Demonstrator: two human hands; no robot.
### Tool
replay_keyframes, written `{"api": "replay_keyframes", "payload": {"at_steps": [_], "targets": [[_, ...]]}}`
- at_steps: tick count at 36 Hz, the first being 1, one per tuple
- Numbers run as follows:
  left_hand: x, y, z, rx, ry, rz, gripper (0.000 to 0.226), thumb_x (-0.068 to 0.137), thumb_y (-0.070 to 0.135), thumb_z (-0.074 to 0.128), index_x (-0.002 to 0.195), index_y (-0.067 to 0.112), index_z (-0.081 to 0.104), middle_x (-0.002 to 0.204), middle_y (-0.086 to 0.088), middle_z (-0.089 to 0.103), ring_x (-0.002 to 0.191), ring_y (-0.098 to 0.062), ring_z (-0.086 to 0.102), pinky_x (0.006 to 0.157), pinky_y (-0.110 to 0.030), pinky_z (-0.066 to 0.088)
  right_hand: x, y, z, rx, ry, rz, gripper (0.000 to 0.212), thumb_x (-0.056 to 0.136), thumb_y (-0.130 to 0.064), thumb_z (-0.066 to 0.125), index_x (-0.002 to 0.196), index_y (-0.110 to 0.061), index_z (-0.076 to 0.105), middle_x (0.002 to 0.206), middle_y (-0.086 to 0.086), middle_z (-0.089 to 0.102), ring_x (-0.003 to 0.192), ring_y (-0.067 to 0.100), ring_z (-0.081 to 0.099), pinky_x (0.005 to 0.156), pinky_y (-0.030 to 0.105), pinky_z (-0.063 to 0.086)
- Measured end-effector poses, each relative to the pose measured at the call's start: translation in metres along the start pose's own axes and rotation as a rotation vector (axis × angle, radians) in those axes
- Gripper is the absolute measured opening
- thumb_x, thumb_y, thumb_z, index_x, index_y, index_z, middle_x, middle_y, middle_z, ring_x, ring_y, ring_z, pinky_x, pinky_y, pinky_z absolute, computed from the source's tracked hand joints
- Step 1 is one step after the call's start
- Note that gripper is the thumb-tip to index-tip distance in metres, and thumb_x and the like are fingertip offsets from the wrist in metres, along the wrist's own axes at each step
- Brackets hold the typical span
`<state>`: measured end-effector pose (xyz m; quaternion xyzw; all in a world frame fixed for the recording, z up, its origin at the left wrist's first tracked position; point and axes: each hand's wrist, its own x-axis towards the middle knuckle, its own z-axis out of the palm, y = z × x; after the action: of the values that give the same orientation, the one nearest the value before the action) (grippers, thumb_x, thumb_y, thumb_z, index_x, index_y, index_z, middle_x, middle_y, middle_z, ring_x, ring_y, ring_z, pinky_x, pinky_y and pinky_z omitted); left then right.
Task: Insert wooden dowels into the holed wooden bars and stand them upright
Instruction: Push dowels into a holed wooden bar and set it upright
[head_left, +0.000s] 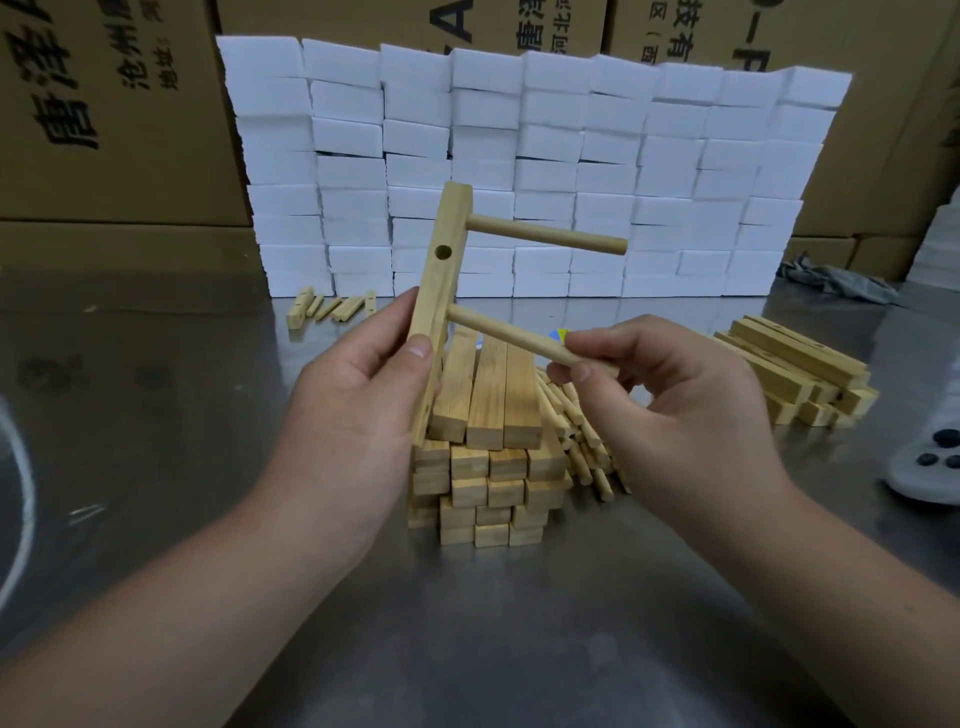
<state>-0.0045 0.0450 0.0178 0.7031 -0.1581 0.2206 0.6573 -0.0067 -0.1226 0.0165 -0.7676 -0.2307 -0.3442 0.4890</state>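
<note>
My left hand (358, 395) grips a holed wooden bar (441, 291) near its lower end and holds it almost upright above the table. An upper dowel (545, 234) sticks out of the bar to the right. An empty hole shows in the bar's middle. My right hand (660, 395) pinches the outer end of a lower dowel (519, 340), whose other end sits in the bar. Below my hands lies a stack of wooden bars (488, 457), with a heap of loose dowels (582, 441) beside it on the right.
A wall of white foam blocks (545, 166) stands behind, with cardboard boxes (104, 114) further back. More bars (800, 369) lie stacked at the right, small wooden pieces (327, 309) at the back left. A grey cloth (836, 280) and a grey device (930, 462) sit at the right edge.
</note>
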Motion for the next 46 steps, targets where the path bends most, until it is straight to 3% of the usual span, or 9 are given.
{"api": "replay_keyframes", "payload": {"at_steps": [5, 10, 19, 22, 25, 29, 38, 41, 46], "targets": [[-0.001, -0.001, -0.001, -0.022, -0.022, -0.003, 0.033, 0.094, 0.02, 0.046, 0.105, 0.047, 0.062, 0.107, 0.026, 0.065, 0.111, -0.007, 0.056, 0.1, -0.038, 0.043, 0.002, 0.001, -0.001, -0.12, -0.025, -0.013, 0.022, 0.079, -0.021, 0.057, 0.074, -0.043, 0.054, 0.072, -0.012, 0.062, 0.067, 0.003, 0.055, 0.054, 0.014, 0.044], [-0.005, -0.001, 0.001, 0.028, -0.086, 0.08, 0.036, 0.094, 0.019, 0.045, 0.112, 0.046, 0.059, 0.102, 0.026, 0.066, 0.096, 0.013, 0.057, 0.077, -0.009, 0.049, 0.003, 0.0, 0.0, -0.341, -0.104, -0.162, 0.019, 0.087, -0.027, 0.052, 0.098, -0.03, 0.067, 0.07, -0.013, 0.055, 0.075, 0.005, 0.05, 0.059, 0.019, 0.041], [-0.007, -0.001, 0.0, 0.117, -0.053, 0.096, 0.037, 0.093, 0.029, 0.044, 0.12, 0.051, 0.052, 0.091, 0.028, 0.067, 0.075, -0.015, 0.052, 0.059, -0.03, 0.053, 0.004, -0.003, -0.003, -0.556, -0.059, -0.395, 0.033, 0.087, -0.023, 0.048, 0.106, -0.007, 0.069, 0.062, 0.003, 0.058, 0.056, 0.021, 0.051, 0.048, 0.031, 0.045], [-0.007, -0.001, 0.0, 0.118, -0.047, 0.106, 0.036, 0.092, 0.029, 0.045, 0.118, 0.051, 0.052, 0.091, 0.027, 0.067, 0.077, -0.012, 0.057, 0.064, -0.027, 0.052, 0.003, -0.004, -0.002, -0.554, -0.05, -0.405, 0.032, 0.087, -0.023, 0.048, 0.105, -0.006, 0.069, 0.061, 0.004, 0.058, 0.054, 0.022, 0.052, 0.047, 0.033, 0.046], [-0.006, -0.004, -0.001, 0.122, -0.052, 0.127, 0.034, 0.092, 0.027, 0.046, 0.115, 0.05, 0.054, 0.09, 0.027, 0.068, 0.087, 0.008, 0.061, 0.069, -0.007, 0.048, 0.002, -0.004, -0.001, -0.543, -0.055, -0.416, 0.032, 0.087, -0.022, 0.048, 0.104, -0.005, 0.069, 0.061, 0.004, 0.059, 0.054, 0.022, 0.053, 0.051, 0.029, 0.044], [-0.006, -0.003, -0.001, 0.157, -0.059, 0.148, 0.034, 0.092, 0.023, 0.046, 0.112, 0.05, 0.055, 0.087, 0.025, 0.068, 0.078, 0.023, 0.053, 0.062, 0.005, 0.035, 0.001, -0.004, 0.0, -0.537, -0.063, -0.397, 0.031, 0.088, -0.022, 0.046, 0.103, -0.007, 0.069, 0.061, 0.001, 0.058, 0.056, 0.02, 0.054, 0.053, 0.027, 0.043], [-0.006, 0.003, -0.004, 0.155, -0.097, 0.15, 0.033, 0.091, 0.023, 0.047, 0.112, 0.047, 0.055, 0.088, 0.025, 0.067, 0.078, -0.001, 0.059, 0.06, -0.004, 0.045, 0.0, -0.007, -0.003, -0.399, -0.111, -0.273, 0.027, 0.088, -0.028, 0.043, 0.094, -0.02, 0.068, 0.061, -0.001, 0.06, 0.064, 0.014, 0.051, 0.046, 0.035, 0.047], [-0.007, 0.005, -0.004, 0.144, -0.099, 0.153, 0.031, 0.089, 0.027, 0.047, 0.114, 0.045, 0.054, 0.088, 0.026, 0.067, 0.083, -0.001, 0.061, 0.061, -0.004, 0.046, 0.0, -0.01, -0.002, -0.305, -0.157, -0.142, 0.022, 0.089, -0.037, 0.043, 0.109, -0.032, 0.05, 0.086, -0.003, 0.06, 0.071, 0.013, 0.055, 0.051, 0.032, 0.048], [-0.006, 0.006, -0.005, 0.117, -0.107, 0.17, 0.034, 0.079, 0.039, 0.045, 0.112, 0.046, 0.053, 0.089, 0.026, 0.067, 0.085, 0.016, 0.056, 0.064, 0.002, 0.039, 0.0, -0.014, -0.002, -0.06, -0.183, 0.009, 0.025, 0.088, -0.03, 0.05, 0.069, -0.027, 0.066, 0.074, 0.007, 0.061, 0.063, 0.016, 0.055, 0.051, 0.023, 0.041]]}}
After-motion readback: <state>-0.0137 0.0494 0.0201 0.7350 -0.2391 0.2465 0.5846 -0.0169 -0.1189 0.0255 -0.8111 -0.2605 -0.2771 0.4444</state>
